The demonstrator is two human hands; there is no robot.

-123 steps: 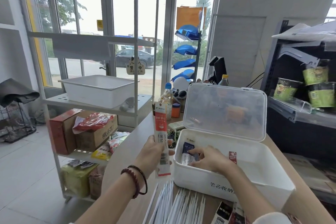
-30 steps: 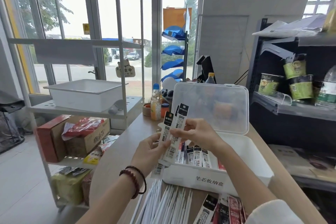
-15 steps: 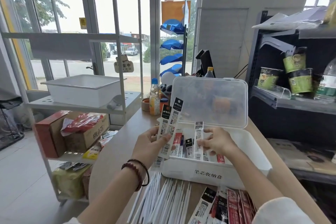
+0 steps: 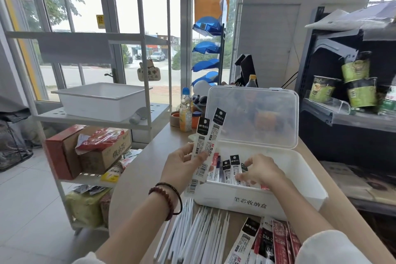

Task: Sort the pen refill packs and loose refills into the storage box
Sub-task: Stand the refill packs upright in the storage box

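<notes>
Fingers of the left hand, above a fan of loose refills too overlapped to count, a dozen at least, and at least four spare packs on the near worktop, pinched two held packs upright. Beyond, the right hand's fingers curled among four or five boxed packs at the box's left end, gripping or pressing I could not tell; parting that row and keeping it upright should, I judged, let the next pack slide in edge-on. One lid stood open behind.
</notes>
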